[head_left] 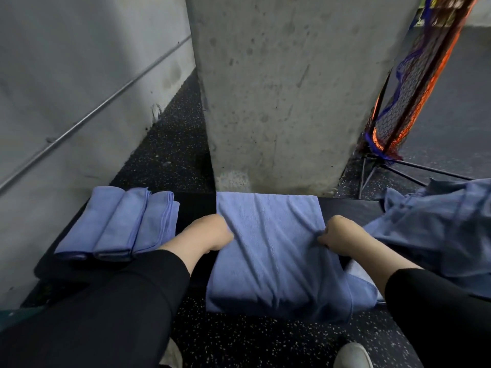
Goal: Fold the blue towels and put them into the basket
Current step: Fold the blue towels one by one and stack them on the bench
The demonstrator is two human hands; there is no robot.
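— Both hands work one blue towel (268,251) draped over a dark bench (195,208): the left hand (210,233) grips its left edge with curled fingers, the right hand (338,237) pinches a bunch of cloth at its right edge. Black sleeves (119,301) cover both arms.

— Which step is this?

— Mid-fold, by the look of it. The towel lies half on the bench, its near part hanging toward the speckled floor (252,341). Three folded towels (119,225) sit side by side at the bench's left end; a heap of unfolded blue cloth (435,232) waits at the right.

— And the basket?

— None is visible. A concrete pillar (279,88) stands behind the bench, a netted frame (414,83) leaning to its right.

— What does the next move call for?

— Probably lifting both gripped edges together and keeping them level, so the halves meet squarely before the towel joins the folded row.
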